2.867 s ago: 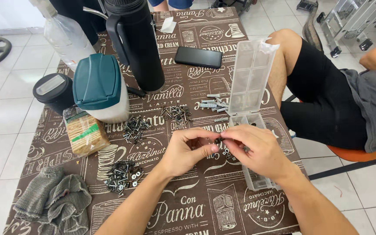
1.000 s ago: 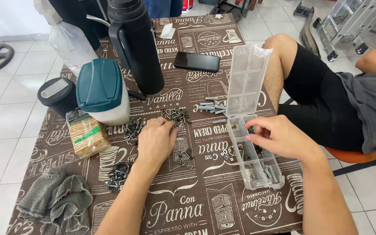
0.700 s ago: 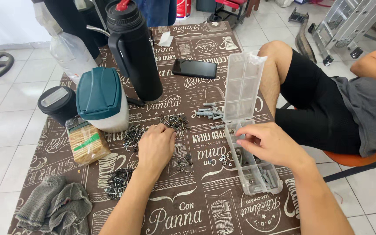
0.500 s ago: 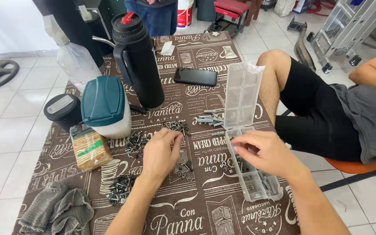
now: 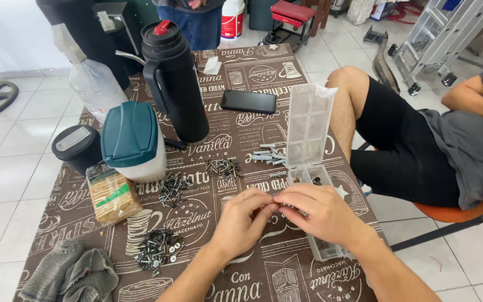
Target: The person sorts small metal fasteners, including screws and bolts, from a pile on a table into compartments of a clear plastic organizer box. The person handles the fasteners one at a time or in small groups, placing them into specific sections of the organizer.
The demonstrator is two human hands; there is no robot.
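Surface (image 5: 241, 140): brown printed cloth. Clear compartment box (image 5: 314, 184) lies under the right grip (image 5: 320, 212), lid upright. Screw piles: one (image 5: 159, 249) left of the left grip (image 5: 241, 221), two (image 5: 173, 187) (image 5: 223, 166) beyond it. Farther off: black flask (image 5: 177, 84), phone (image 5: 248, 102), teal-lidded jug (image 5: 132, 140), cracker pack (image 5: 112, 196). Grey gloves (image 5: 68, 274) far left.

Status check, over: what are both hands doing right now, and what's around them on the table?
Left hand and right hand meet fingertip to fingertip over something small, too small to tell. Open clear organizer box under right hand. Screw piles left of hands.
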